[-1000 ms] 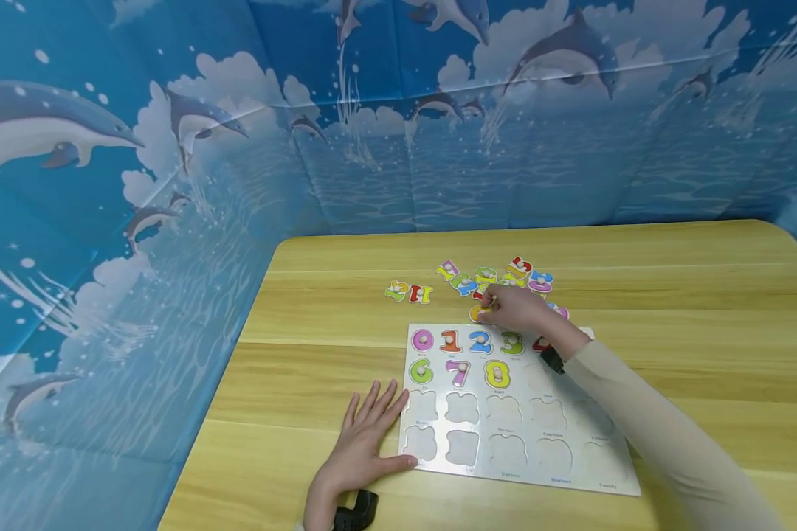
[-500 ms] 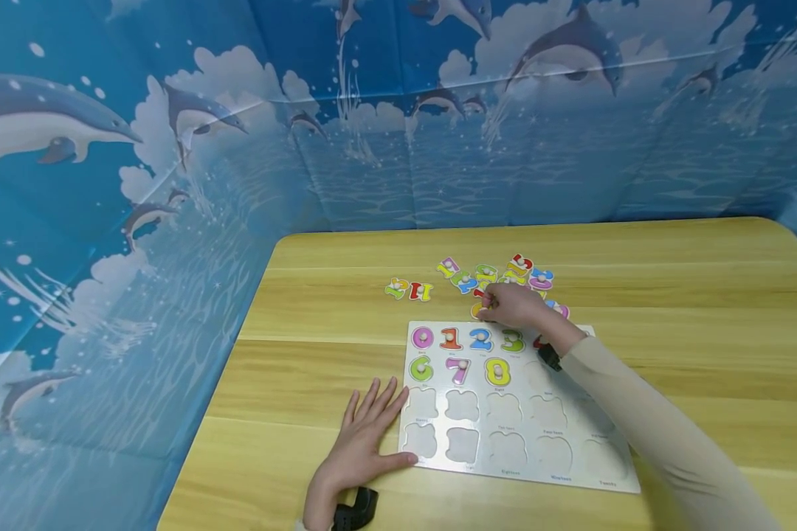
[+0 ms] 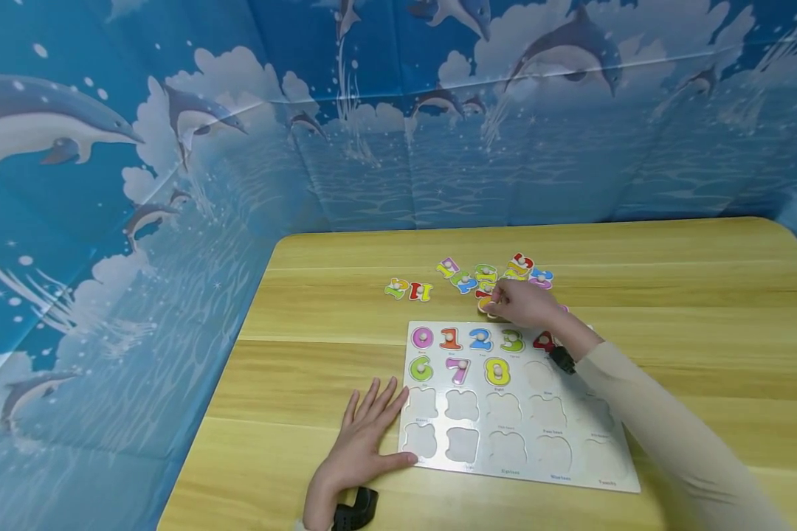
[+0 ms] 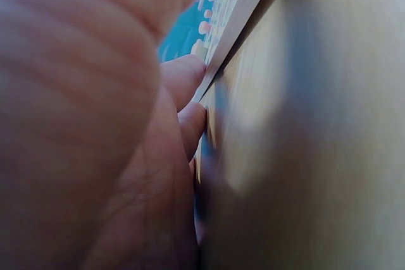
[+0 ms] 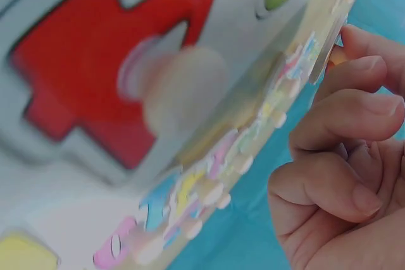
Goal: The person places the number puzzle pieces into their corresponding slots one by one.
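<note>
A white number puzzle board (image 3: 525, 472) lies on the table, with knobbed numbers such as the yellow 8 (image 3: 497, 372) and red 4 (image 3: 543, 341) set in its upper rows. Just past its far edge, my right hand (image 3: 528, 302) pinches an orange-yellow puzzle piece (image 3: 485, 305) between thumb and fingertips. Most of that piece is hidden by the fingers; in the right wrist view only a bit of its orange face (image 5: 338, 57) shows. My left hand (image 3: 364, 450) rests with fingers spread at the board's left edge, thumb at the near corner.
Beyond the board lie loose number pieces, several bunched near the right hand, like the red-topped piece (image 3: 521, 262). A red-and-yellow 11 (image 3: 421, 292) and a green-and-yellow piece (image 3: 396, 288) lie apart to the left. A dolphin-print curtain (image 3: 398, 169) hangs behind the table (image 3: 292, 317).
My right hand has shifted slightly right with the orange-yellow piece, uncovering more of the red 4 and of the pieces behind. My left hand has stayed in place.
</note>
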`<state>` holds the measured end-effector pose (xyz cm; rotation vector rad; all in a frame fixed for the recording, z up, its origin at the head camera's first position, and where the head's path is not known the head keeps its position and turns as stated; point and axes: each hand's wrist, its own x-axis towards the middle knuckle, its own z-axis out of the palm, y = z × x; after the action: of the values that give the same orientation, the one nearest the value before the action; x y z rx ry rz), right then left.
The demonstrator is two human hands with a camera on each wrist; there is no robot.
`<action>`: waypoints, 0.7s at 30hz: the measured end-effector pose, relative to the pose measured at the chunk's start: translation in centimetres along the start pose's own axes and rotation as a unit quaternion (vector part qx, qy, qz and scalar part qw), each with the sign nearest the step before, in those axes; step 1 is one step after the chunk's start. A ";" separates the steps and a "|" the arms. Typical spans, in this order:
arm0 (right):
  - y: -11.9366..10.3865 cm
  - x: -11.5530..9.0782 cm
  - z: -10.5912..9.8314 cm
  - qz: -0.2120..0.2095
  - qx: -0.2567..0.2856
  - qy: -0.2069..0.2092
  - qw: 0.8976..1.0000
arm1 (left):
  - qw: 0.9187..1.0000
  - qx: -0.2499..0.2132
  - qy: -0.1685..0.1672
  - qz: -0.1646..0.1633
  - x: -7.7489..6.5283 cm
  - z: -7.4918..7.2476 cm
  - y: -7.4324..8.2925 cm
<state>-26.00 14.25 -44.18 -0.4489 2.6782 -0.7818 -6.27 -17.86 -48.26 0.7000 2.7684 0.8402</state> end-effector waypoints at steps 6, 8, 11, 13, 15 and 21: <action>0.3 -2.4 -0.7 0.001 -0.004 -0.003 1.000 | 1.000 -0.003 0.000 0.003 0.1 0.1 0.1; 0.6 -3.4 -0.9 -0.005 -0.010 -0.001 1.000 | 1.000 -0.001 0.001 0.003 0.1 0.1 0.1; 0.9 -5.0 -0.9 -0.018 -0.019 0.005 1.000 | 1.000 0.001 0.002 0.004 0.1 0.1 0.1; 1.2 -6.1 -0.9 -0.028 -0.023 0.010 0.999 | 1.000 0.002 0.004 0.004 0.1 0.2 0.0; 1.6 -7.1 -0.8 -0.033 -0.024 0.013 0.999 | 1.000 0.000 0.005 0.004 0.0 0.2 0.0; 2.4 -9.6 -0.3 -0.032 -0.031 0.022 0.999 | 1.000 -0.004 0.003 0.000 0.0 0.1 -0.1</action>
<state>-17.95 19.94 -43.25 -0.5414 2.7471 -0.7348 -6.27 -17.88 -48.45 0.6976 2.7688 0.8535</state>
